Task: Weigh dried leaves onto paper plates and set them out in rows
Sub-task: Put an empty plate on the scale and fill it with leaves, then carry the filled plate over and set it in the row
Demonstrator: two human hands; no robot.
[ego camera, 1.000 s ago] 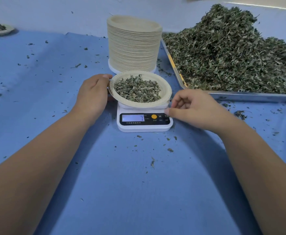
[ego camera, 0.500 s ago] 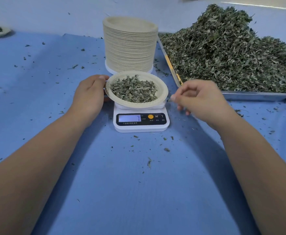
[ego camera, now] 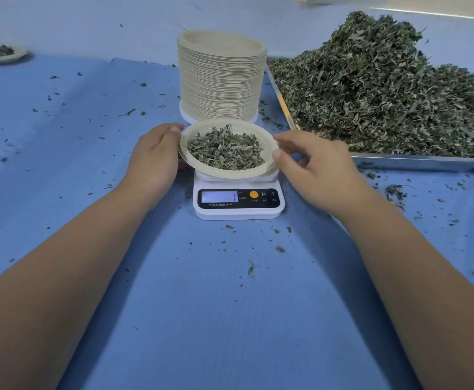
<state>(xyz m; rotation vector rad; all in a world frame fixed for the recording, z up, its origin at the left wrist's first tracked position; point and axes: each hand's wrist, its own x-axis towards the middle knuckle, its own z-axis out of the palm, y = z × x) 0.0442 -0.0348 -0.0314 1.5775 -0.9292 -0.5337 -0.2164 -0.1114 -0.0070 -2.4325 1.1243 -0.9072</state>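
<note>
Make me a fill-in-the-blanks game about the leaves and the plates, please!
The filled plate sits on the white ____.
The scale's screen shows the number ____.
The stack of empty plates stands ____ the scale.
The big leaf pile lies in a metal ____.

Missing words: scale; 7; behind; tray

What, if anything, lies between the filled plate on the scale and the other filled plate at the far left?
Nothing visible blocks it. Between the plate and the far plate lies only blue cloth with leaf crumbs.
</note>
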